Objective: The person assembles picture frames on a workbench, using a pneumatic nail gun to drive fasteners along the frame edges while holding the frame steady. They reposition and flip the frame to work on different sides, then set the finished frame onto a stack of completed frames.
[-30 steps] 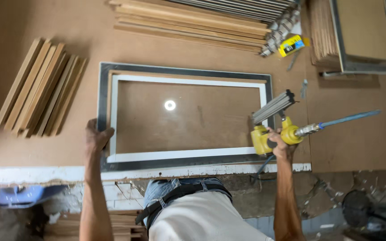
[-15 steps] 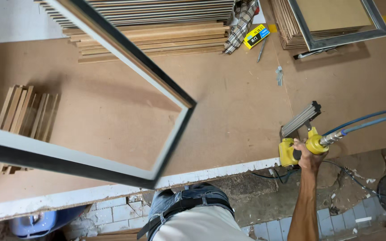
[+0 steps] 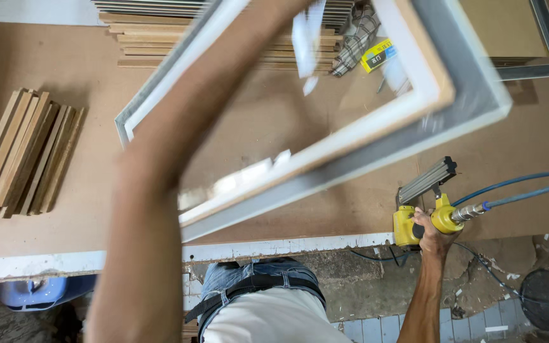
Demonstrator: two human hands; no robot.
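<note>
Brown workbench (image 3: 65, 51) — frame (image 3: 376, 143) lifted, right hand (image 3: 432, 230) gripping nail gun (image 3: 424, 203).

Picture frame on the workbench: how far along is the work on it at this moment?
Done: the grey and white picture frame looks assembled, all visible corners joined. In hand: it is lifted off the workbench and tilted, blurred by motion, on the raised left arm; the left hand itself is out of view. The right hand grips the yellow pneumatic nail gun at the bench edge. Left: loose wooden strips lie unused.
</note>
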